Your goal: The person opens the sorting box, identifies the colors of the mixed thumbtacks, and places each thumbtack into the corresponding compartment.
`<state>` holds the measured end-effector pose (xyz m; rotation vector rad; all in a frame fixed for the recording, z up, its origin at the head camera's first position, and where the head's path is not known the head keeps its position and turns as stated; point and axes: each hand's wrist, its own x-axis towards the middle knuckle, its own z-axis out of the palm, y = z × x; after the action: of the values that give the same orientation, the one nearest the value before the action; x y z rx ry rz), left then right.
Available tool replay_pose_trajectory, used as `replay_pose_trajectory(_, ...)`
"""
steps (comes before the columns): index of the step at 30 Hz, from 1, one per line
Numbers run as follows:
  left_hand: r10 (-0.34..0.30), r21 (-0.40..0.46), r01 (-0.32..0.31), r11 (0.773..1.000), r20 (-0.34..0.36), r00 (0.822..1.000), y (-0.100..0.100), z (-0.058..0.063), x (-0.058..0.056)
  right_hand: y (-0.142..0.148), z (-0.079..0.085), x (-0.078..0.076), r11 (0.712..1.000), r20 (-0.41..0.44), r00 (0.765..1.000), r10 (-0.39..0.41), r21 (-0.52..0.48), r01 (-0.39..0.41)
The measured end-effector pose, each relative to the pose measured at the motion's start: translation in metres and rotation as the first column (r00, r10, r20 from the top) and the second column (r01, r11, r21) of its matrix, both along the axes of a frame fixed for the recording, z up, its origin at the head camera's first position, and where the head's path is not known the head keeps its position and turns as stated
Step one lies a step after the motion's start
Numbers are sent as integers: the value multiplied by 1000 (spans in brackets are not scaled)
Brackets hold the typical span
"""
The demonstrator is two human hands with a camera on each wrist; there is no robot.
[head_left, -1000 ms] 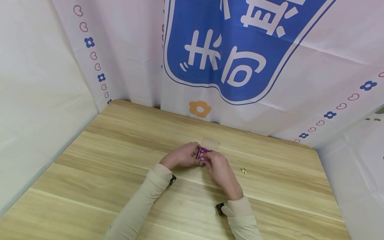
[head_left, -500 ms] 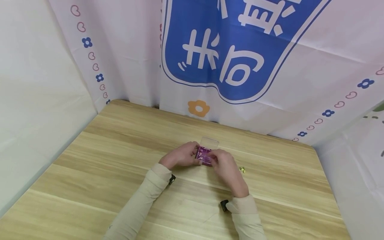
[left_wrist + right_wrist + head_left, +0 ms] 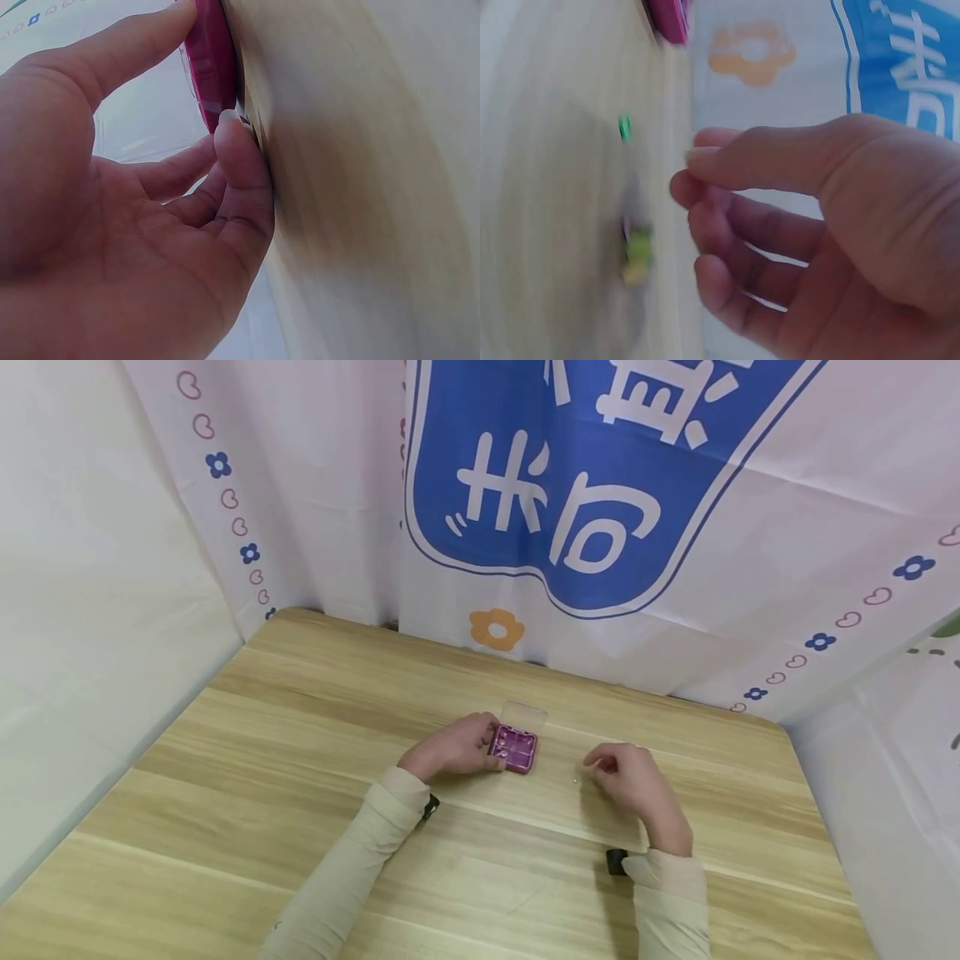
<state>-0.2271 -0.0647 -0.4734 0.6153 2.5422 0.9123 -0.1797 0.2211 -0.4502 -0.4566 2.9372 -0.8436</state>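
Observation:
A small purple pill box (image 3: 522, 762) with compartments lies on the table, its clear lid (image 3: 527, 717) raised at the back. A few tiny pale pieces sit in its left part. My left hand (image 3: 456, 746) grips the box's left side; in the left wrist view the thumb is on one edge and the fingers are curled at the other. To the right of the box, my right hand (image 3: 633, 781) hovers with loosely curled fingers and nothing visible between them. Below it in the right wrist view are blurred yellow-green pieces (image 3: 637, 256) and a small green piece (image 3: 625, 127).
The wooden table (image 3: 360, 693) stretches around both hands. Behind it hangs a white curtain with a blue printed panel (image 3: 487, 543). A tiny speck (image 3: 575, 781) lies between the box and my right hand.
My right hand has left the pill box and moved right, over the yellow-green pieces, hiding them in the head view. My left hand keeps its grip on the box.

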Motion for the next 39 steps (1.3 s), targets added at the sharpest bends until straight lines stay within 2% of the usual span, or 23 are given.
replay_pose_trajectory(5,-2,3,2,1000,3,1000,1,-2,-1,22,2,4,998,77,995,-64,24,63)
replay_pose_trajectory(12,7,-1,-7,1000,-1,1000,1,-2,0,28,4,5,997,155,985,-73,41,67)
replay_pose_trajectory(31,2,-2,-2,1000,-2,1000,1,0,0,20,-7,2,993,149,983,-111,63,103)
replay_pose_trajectory(39,2,18,-2,1000,3,1000,0,1,1,24,-4,3,995,152,983,-101,40,96)
